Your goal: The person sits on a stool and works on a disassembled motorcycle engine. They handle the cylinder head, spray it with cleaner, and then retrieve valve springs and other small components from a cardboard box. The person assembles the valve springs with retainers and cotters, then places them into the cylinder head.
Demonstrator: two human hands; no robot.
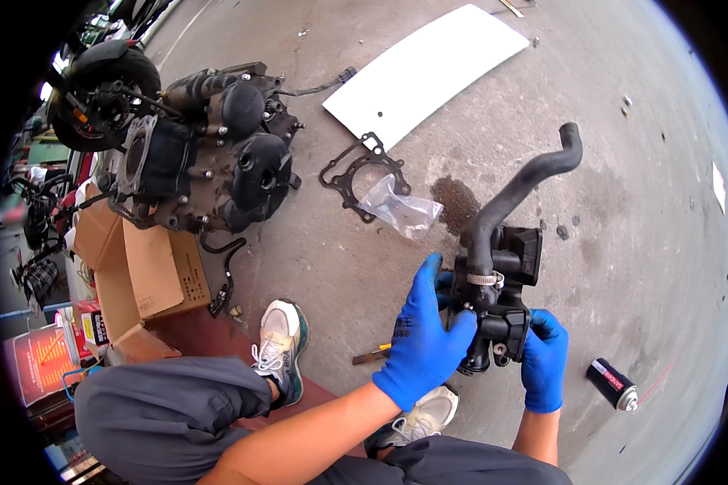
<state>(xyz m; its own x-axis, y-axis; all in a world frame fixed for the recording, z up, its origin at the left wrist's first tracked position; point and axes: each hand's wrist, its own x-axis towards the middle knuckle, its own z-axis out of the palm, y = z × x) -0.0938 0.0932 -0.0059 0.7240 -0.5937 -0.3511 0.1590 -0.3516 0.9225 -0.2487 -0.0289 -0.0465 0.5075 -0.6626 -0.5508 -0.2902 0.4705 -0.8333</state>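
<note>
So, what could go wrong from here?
1. The metal-look gasket lies mostly on the concrete floor, partly under a clear plastic bag; it could pick up grit or get stepped on.
2. The curved rubber hose juts well beyond both hands, so it might snag and twist the black housing.
3. The spray can beside the right hand might get knocked.

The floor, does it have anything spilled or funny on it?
Yes: a dark brown patch beside the clear plastic bag stands out against the grey floor, maybe a spill. The spray can lies on its side.
</note>
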